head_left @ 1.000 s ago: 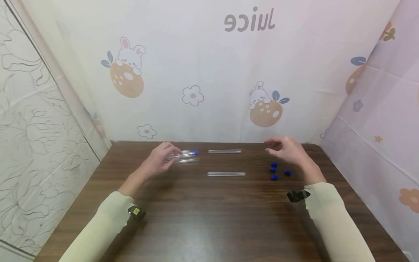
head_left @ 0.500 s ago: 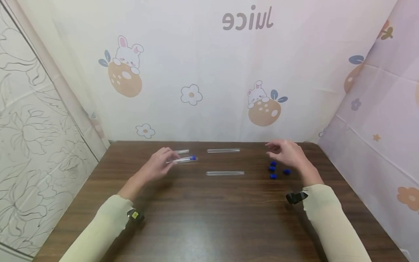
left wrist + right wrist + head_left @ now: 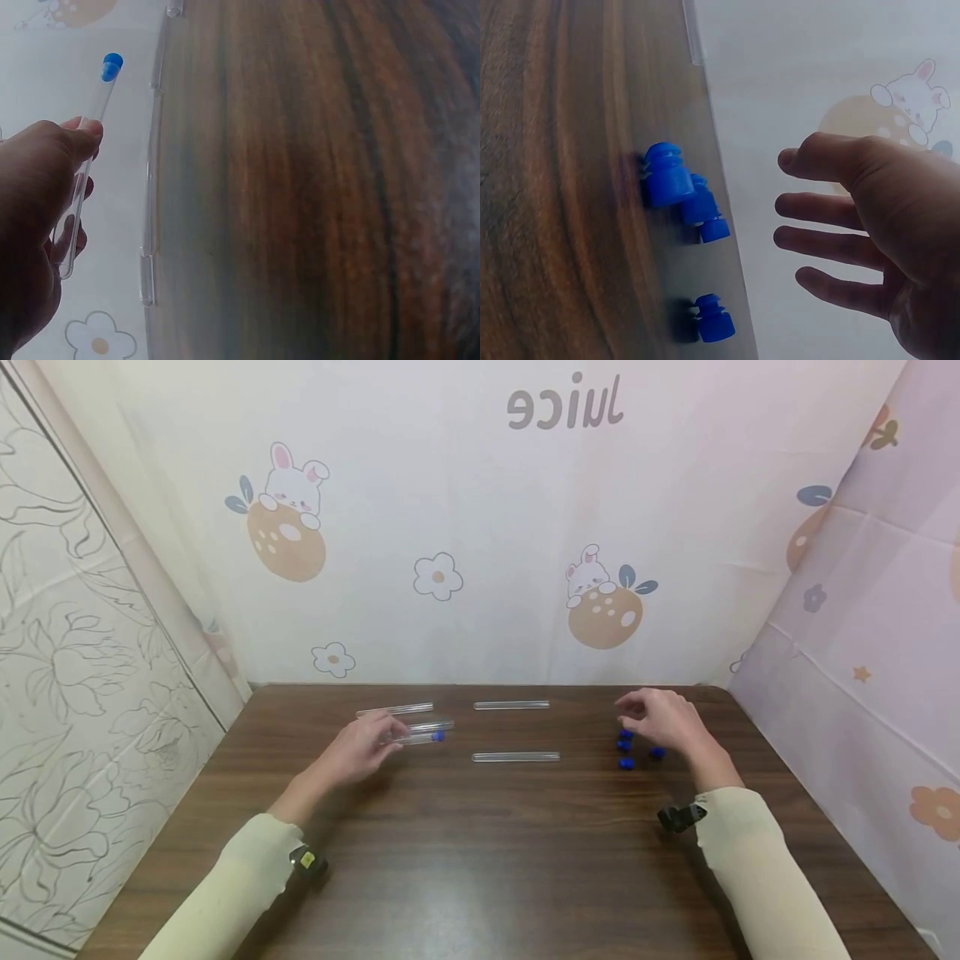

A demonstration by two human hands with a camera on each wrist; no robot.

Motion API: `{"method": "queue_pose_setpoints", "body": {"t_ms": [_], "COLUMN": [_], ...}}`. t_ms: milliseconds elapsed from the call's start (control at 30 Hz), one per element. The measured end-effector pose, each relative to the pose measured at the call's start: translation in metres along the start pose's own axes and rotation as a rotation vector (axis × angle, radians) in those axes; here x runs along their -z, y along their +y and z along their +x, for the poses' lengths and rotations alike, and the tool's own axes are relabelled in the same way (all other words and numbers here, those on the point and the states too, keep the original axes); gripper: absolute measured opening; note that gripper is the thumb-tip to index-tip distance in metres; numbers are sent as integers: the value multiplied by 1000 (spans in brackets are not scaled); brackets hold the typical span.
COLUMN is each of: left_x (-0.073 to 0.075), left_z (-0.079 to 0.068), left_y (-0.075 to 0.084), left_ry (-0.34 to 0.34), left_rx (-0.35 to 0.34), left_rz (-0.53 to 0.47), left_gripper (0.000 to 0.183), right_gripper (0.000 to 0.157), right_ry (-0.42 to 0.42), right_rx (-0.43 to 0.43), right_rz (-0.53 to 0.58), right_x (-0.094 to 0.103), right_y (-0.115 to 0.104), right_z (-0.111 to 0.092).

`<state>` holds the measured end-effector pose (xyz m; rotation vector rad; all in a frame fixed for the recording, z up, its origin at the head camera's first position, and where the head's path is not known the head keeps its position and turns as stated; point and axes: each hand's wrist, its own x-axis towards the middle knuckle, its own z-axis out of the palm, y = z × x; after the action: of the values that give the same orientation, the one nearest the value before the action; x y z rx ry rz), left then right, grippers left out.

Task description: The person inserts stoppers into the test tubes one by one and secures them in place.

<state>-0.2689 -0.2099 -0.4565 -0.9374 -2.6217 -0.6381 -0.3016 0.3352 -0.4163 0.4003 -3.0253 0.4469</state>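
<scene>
My left hand [image 3: 365, 747] pinches a clear test tube [image 3: 100, 103] between thumb and fingers. A blue stopper [image 3: 112, 66] sits in its far end. In the head view this tube is over the table's left side, just nearer than a loose tube [image 3: 442, 725]; another loose tube [image 3: 396, 708] lies behind the hand. My right hand [image 3: 663, 718] hovers at the right with relaxed, spread fingers and holds nothing. Several blue stoppers lie below it, among them one large in the right wrist view, a ribbed stopper [image 3: 669, 178], and one set apart, a stopper [image 3: 715, 321].
Two more clear tubes lie mid-table, a far tube [image 3: 512, 705] and a nearer tube [image 3: 516, 757]. The brown wooden table [image 3: 480, 852] meets a printed curtain [image 3: 495, 510] at its back edge. Curtains also flank it left and right.
My left hand has brought the stoppered tube nearer, away from the loose tubes, uncovering more of the one behind. My right hand has come down a little toward the stoppers.
</scene>
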Motion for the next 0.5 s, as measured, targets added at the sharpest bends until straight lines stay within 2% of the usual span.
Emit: {"method": "queue_pose_setpoints", "body": {"t_ms": [200,400,500], "left_x": [-6,-10,-14], "left_z": [-4,-8,-10], "left_y": [-1,-1,-5], "left_ry": [-5,-54,-54], "left_rx": [-22,10,-6], "left_rz": [1,-2,-31], "left_gripper": [18,18,18], "right_gripper": [32,28,27], "right_ry": [-24,-44,-55], "right_rx": [-20,-13,-12], "right_rz": [-7,-8,-7], "right_x": [-3,-5,-6], "right_y": [4,9,12], "right_z": [-1,-1,-1]}}
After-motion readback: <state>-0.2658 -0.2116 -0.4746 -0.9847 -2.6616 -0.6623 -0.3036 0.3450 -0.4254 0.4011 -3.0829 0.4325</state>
